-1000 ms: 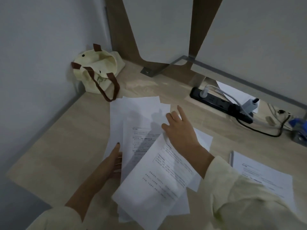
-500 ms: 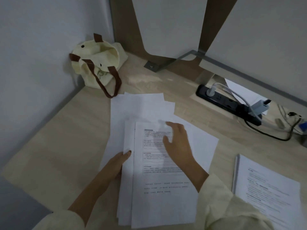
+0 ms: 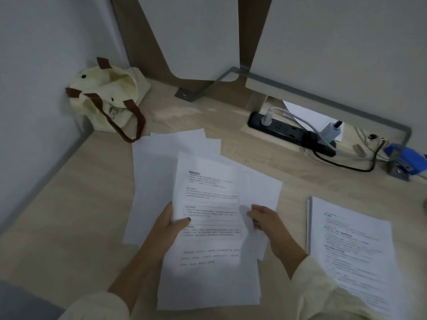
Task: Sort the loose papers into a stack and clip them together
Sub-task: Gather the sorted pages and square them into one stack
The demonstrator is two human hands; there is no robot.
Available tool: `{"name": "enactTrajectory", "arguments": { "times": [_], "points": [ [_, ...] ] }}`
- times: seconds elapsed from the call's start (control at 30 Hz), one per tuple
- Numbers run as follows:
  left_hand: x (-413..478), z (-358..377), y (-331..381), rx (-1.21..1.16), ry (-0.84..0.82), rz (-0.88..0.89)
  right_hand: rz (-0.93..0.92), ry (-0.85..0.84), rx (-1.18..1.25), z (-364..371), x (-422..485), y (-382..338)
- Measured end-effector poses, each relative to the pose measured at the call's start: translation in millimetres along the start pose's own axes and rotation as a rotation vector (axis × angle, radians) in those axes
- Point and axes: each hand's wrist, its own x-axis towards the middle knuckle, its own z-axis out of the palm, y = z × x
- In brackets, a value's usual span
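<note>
A printed sheet [image 3: 210, 227] tops a loose bundle of white papers in the middle of the wooden desk [image 3: 69, 204]. My left hand [image 3: 172, 224] grips the bundle's left edge, thumb on top. My right hand [image 3: 263, 218] pinches its right edge. More blank sheets [image 3: 157, 172] lie fanned out underneath, reaching toward the back left. A separate printed stack [image 3: 351, 245] lies at the right. No clip is identifiable in view.
A cream tote bag [image 3: 106, 100] with brown handles sits in the back left corner against the wall. A black power strip [image 3: 288, 132] with plugs and cables lies at the back right, with a blue object [image 3: 406, 160] at the far right edge.
The right hand has come off the top of the sheet to its right edge. The left hand now grips the left edge, and the top sheets are gathered straighter.
</note>
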Motion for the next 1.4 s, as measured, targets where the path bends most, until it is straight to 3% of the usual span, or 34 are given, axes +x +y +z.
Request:
{"name": "enactTrajectory", "arguments": {
  "times": [0.17, 0.3, 0.4, 0.6, 0.87, 1.1, 1.4],
  "points": [
    [-24, -1, 36, -0.090, -0.047, 0.172, -0.077, -0.085, 0.134, -21, -34, 3],
    [-45, 6, 65, -0.115, 0.027, 0.378, -0.392, 0.018, 0.256, -43, -72, -11],
    [-52, 14, 71, -0.100, 0.089, 0.439, -0.550, 0.067, 0.292, -52, -94, -19],
    [-50, 34, 53, -0.010, 0.089, 0.311, -0.420, 0.063, 0.186, -44, -86, 4],
    [-52, 63, 53, 0.105, 0.071, 0.273, -0.343, 0.196, 0.200, -79, -95, 25],
    [-48, 152, 37, 0.239, -0.106, 0.143, -0.158, 0.397, 0.173, -153, -111, 84],
    [-40, 266, 2, 0.330, -0.239, 0.008, -0.001, 0.501, 0.048, -239, -108, 141]
  ]
}}
